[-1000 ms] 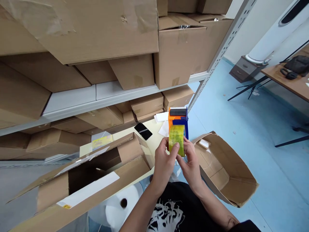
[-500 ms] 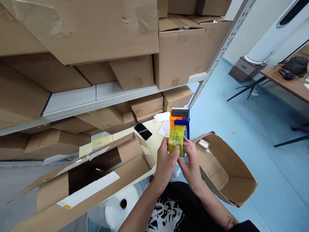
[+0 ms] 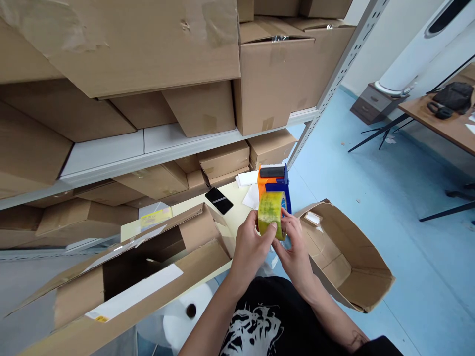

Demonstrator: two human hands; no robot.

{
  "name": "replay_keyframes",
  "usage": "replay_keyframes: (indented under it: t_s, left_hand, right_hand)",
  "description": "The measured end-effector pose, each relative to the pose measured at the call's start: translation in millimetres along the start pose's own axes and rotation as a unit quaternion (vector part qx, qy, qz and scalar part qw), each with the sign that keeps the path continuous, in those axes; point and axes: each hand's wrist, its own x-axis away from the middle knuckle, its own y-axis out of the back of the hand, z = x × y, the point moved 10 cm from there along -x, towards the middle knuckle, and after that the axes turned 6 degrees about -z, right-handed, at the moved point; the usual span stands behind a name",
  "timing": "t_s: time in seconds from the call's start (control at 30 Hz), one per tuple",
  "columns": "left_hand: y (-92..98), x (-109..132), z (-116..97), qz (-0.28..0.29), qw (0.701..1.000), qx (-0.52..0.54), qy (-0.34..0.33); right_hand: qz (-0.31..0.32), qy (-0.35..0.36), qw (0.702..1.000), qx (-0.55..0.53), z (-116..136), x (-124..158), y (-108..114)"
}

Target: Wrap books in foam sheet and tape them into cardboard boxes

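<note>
Tape roll (image 3: 270, 215), yellowish and clear, sits between both hands, held just in front of an orange and blue tape dispenser (image 3: 274, 185). Whether the roll is seated on the dispenser cannot be told from this view. Left hand (image 3: 250, 252) is closed narrowly on the roll's near side, with the thumb lying on its face. Right hand (image 3: 295, 259) is also narrow, holding the roll's other side with its fingers curled in, their tips partly hidden behind it.

The step in hand looks like close work on the roll at the dispenser, with both hands sharing the hold. A next move seems to call for a steady grip on the roll, and for one hand to ease off first.

Just beyond the hands, a pale surface (image 3: 232, 207) carries a black phone (image 3: 218, 200) and white paper (image 3: 251, 197). Left of the left hand lies an open cardboard box (image 3: 143, 269). Right of the right hand sits a cut-down cardboard box (image 3: 345, 262). Below both hands, a white roll (image 3: 181, 316) shows.
</note>
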Motion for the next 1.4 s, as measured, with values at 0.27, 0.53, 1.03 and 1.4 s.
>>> replay_keyframes:
  t_s: [0.27,0.53,1.03,1.4]
  left_hand:
    - [3.4,-5.1,7.0,0.005,0.998,-0.058,0.034]
    - [4.2,-1.4,9.6,0.004,0.997,-0.063,0.040]
    - [-3.6,0.4,5.9,0.075,0.995,0.067,0.014]
    - [19.1,7.4,-64.8,0.036,0.914,-0.285,-0.287]
  right_hand:
    - [0.028,-0.021,0.999,0.000,-3.0,5.8,-3.6]
    - [0.029,-0.025,0.999,0.000,-4.2,8.8,-4.1]
    - [0.091,-0.070,0.989,-0.097,-15.3,-15.5,6.0]
    - [0.280,-0.076,0.956,-0.039,-19.0,-46.3,4.9]
